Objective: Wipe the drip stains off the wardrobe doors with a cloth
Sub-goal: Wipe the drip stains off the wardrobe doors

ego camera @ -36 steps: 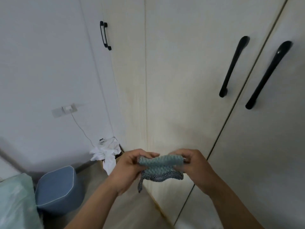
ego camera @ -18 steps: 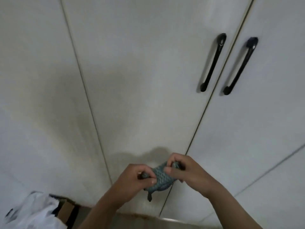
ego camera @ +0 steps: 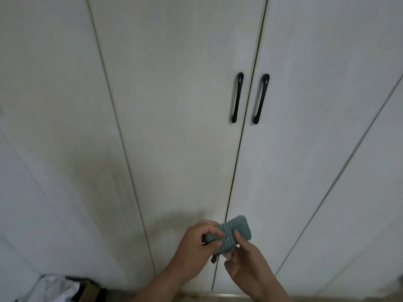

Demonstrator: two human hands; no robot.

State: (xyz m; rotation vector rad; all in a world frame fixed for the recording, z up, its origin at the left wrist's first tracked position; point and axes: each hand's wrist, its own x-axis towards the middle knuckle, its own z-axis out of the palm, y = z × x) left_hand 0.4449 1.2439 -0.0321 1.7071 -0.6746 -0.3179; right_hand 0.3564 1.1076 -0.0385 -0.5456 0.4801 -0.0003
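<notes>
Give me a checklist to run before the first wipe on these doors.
1. Cloth folded into a pad: ok, the teal cloth is compact.
2. Grip: ok, left hand and right hand both hold it.
3. Stain found: ok, brownish drip streaks run down the door left of the hands.
4. Cloth on the streaks: not ok, it is held to their right.
5. Doors shut: ok, the seam between the black handles is closed.
6. Cloth damp: cannot tell.

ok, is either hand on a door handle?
No, the left hand and right hand both hold the cloth, below the handles.
</notes>
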